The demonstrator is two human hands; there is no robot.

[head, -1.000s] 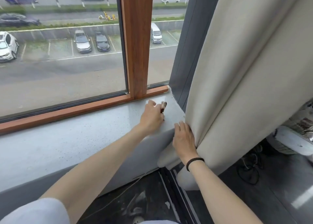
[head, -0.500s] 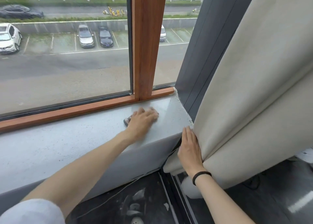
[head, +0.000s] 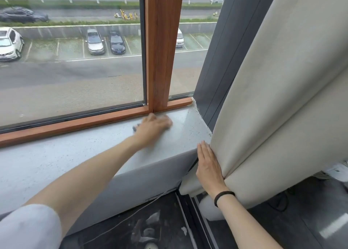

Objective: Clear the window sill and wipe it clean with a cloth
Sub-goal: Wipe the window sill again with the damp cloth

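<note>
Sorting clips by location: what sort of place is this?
Likely an upper-floor room, home or office unclear: grey window sill under a wood-framed window, beige curtain beside it, car park far below outside.

A short white sleeve [head: 28,226] on the left arm, black wristband [head: 223,195] on the right.

Upper-floor indoor room, home or office unclear: brown wood-framed window [head: 163,60] above a speckled grey stone window sill [head: 56,160], heavy beige fabric curtain [head: 282,98], dark glossy floor [head: 310,220], outdoor car park with parked cars [head: 71,47] below.
</note>
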